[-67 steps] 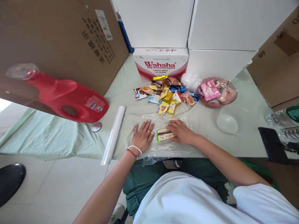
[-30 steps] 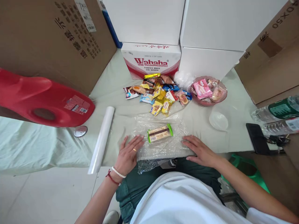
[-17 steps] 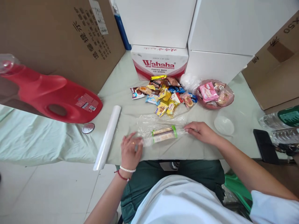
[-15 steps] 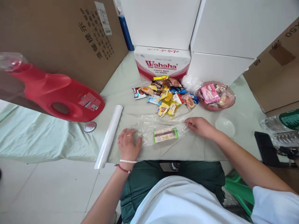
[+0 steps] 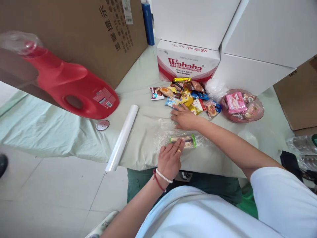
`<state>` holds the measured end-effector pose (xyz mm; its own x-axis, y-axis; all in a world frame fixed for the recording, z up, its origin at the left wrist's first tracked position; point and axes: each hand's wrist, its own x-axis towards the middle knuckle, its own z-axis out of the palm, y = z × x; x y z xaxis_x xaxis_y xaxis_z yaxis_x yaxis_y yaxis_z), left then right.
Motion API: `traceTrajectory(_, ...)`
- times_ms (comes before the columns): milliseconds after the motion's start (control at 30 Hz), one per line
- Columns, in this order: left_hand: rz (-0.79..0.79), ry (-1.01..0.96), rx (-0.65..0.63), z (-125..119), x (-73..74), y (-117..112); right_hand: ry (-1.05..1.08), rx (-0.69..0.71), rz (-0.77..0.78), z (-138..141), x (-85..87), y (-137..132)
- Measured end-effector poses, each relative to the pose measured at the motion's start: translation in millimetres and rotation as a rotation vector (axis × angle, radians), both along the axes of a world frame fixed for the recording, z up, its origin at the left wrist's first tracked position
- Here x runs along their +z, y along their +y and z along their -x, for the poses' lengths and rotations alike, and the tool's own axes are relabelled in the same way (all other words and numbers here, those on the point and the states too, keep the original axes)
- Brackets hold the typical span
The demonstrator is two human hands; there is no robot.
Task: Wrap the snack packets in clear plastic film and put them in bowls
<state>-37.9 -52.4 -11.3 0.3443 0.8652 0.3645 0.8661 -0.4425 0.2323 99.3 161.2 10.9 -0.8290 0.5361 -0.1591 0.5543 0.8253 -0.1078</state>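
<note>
A snack bar with green ends lies folded inside a sheet of clear cling film near the table's front edge. My left hand rests flat on the film, its fingertips pressing the bar's left end. My right hand lies palm down with fingers stretched on the far edge of the film, just in front of a pile of wrapped snacks. Neither hand holds anything.
A roll of cling film lies to the left, beside a small round metal lid and a big red jug. A pink bowl of snacks, a white bowl, cardboard and white boxes and bottles ring the green-clothed table.
The film has been folded over the bar. My right hand moved from the film's right end to its far edge by the snack pile. My left hand moved right onto the bar's left end.
</note>
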Motion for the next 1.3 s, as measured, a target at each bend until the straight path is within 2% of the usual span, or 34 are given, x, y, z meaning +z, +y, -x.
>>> traceTrajectory(133,0.223,0.116,0.014,-0.9,-18.5,17.4,-0.04,0.007,0.123,-4.4,-0.9,24.2)
traceTrajectory(233,0.263,0.123,-0.011,3.0,-21.1,17.8,-0.01,0.008,0.176,-7.7,-0.5,30.0)
traceTrajectory(400,0.27,0.13,-0.003,2.4,-19.2,15.0,0.05,0.008,0.213,-2.1,-0.4,21.5)
traceTrajectory(567,0.236,0.108,0.021,-0.1,-22.5,13.9,0.188,0.075,0.289,-5.0,17.0,3.3)
traceTrajectory(667,0.211,0.086,0.034,-0.8,-23.7,12.5,0.123,0.008,0.352,-11.2,26.5,-9.3)
traceTrajectory(767,0.209,0.086,0.044,-2.6,-22.5,10.4,0.04,-0.053,0.289,-19.0,32.9,-18.7)
traceTrajectory(867,0.213,0.106,0.058,-6.8,-20.8,9.0,0.008,-0.048,0.192,-28.0,39.6,-33.8)
traceTrajectory(933,0.215,0.108,0.07,-9.3,-20.8,10.0,0.003,-0.052,0.166,-33.9,40.7,-53.1)
traceTrajectory(1000,0.229,0.083,0.081,-8.6,-21.8,12.7,-0.011,-0.045,0.168,-39.9,34.5,-78.6)
traceTrajectory(1100,0.281,-0.065,0.005,5.3,-25.1,16.4,-0.01,-0.017,0.159,-50.0,12.6,-116.1)
traceTrajectory(1167,0.327,-0.27,-0.103,24.4,-28.3,15.6,0.001,-0.026,0.115,-55.2,-2.6,-134.1)
traceTrajectory(1200,0.341,-0.398,-0.116,35.9,-29.9,14.1,-0.002,-0.036,0.089,-56.4,-8.2,-140.6)
traceTrajectory(1233,0.339,-0.526,-0.066,47.7,-31.4,12.6,-0.006,-0.045,0.065,-56.4,-11.9,-145.7)
traceTrajectory(1300,0.265,-0.688,0.212,69.1,-33.7,11.9,-0.015,-0.066,0.031,-53.3,-14.0,-152.7)
